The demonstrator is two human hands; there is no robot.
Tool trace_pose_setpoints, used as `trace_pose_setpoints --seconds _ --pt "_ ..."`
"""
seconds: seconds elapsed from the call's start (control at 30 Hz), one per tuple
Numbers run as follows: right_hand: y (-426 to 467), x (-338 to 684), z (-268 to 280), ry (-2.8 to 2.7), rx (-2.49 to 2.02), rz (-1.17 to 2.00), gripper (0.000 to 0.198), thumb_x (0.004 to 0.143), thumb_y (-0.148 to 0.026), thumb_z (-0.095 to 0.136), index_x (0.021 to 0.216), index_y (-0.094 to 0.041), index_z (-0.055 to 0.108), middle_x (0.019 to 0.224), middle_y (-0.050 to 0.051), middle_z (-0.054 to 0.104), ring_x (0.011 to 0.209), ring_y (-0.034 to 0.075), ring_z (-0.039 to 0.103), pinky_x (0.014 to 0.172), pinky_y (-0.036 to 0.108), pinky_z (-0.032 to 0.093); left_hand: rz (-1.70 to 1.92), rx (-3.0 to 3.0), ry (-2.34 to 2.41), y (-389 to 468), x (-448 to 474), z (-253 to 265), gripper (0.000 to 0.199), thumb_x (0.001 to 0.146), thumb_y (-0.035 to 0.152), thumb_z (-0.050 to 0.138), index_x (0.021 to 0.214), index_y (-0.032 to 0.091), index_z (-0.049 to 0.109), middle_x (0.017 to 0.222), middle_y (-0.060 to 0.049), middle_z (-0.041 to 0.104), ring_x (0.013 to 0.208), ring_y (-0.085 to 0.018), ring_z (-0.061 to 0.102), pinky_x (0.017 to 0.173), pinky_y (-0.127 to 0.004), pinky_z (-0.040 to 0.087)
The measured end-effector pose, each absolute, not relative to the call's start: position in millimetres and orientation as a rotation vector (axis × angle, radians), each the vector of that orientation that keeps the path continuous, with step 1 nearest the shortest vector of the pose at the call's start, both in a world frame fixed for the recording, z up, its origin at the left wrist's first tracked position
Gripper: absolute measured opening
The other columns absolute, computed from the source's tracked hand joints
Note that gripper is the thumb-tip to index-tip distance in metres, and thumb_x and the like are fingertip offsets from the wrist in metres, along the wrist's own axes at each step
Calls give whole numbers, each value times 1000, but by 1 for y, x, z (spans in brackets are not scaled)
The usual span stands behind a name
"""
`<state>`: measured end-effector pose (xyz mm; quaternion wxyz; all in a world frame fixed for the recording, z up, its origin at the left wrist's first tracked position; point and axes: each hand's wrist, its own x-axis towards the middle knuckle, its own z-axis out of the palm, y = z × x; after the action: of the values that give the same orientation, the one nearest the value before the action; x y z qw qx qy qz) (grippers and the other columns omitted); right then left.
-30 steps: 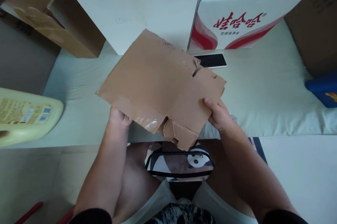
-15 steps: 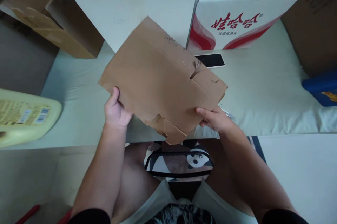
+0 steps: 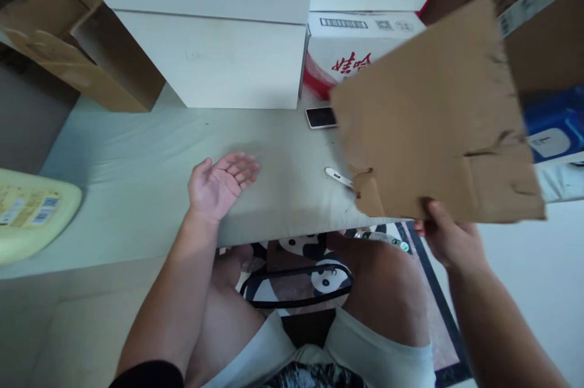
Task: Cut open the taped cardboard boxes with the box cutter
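Note:
A flat brown piece of cardboard [image 3: 424,114] is raised on the right, its edges torn and notched with folded flaps. My right hand [image 3: 454,239] pinches its lower edge, thumb on the near face. Palm up and fingers spread, my left hand [image 3: 223,184] holds nothing above the pale green cloth surface [image 3: 274,193]. Between the hands, a small white-handled tool [image 3: 338,177] lies on the cloth, partly hidden by the cardboard. A phone [image 3: 320,117] lies farther back, its right end close to the cardboard's edge.
White boxes [image 3: 219,62] stand at the back, with a red-and-white carton [image 3: 351,41] beside them. An opened brown box [image 3: 114,65] is at back left. A yellow-green jug [image 3: 36,214] lies at left. On the right are a blue package [image 3: 556,123] and a large brown carton [image 3: 552,41].
The cardboard has swung from the middle to the right in my right hand and turned. My left hand has let go of it and opened. The small white-handled tool now shows.

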<state>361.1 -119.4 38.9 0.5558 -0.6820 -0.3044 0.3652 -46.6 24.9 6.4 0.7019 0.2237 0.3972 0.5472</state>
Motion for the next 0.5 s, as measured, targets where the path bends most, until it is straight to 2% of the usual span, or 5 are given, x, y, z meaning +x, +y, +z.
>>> trace_pose_setpoints --seconds 0.1,0.23,0.37,0.43,0.5 --pt "-137 405 45 -724 -1773 523 54 60 -69 92 84 -31 62 63 -3 60 43 16 56 38 34 49 1207 490 862 27 -47 4 45 85 57 65 88 14 79 99 -18 83 92 -29 82 79 -38 68" --pt "-101 451 65 -729 -1901 310 43 66 -64 88 82 -34 62 72 6 62 48 16 54 46 45 46 1189 482 856 29 -50 0 48 85 59 68 87 13 79 94 -19 82 89 -29 82 78 -37 67" --pt "2 486 89 -723 -1851 364 44 61 -54 89 79 -31 56 83 5 62 68 22 65 66 53 59 1200 509 889 32 -51 -2 47 83 59 69 86 13 80 93 -18 82 88 -29 80 78 -38 67" --pt "55 498 95 -709 -1816 517 37 70 -46 83 79 -34 50 87 3 62 84 25 68 77 50 62 1189 513 897 33 -52 -3 45 85 58 67 86 14 80 92 -17 82 88 -28 80 79 -40 67" --pt "92 502 93 -642 -1825 586 31 78 -39 76 80 -33 46 85 3 57 87 24 66 83 49 61 1182 506 890 34 -54 -3 45 85 57 66 86 15 79 89 -15 81 87 -28 79 80 -40 67"
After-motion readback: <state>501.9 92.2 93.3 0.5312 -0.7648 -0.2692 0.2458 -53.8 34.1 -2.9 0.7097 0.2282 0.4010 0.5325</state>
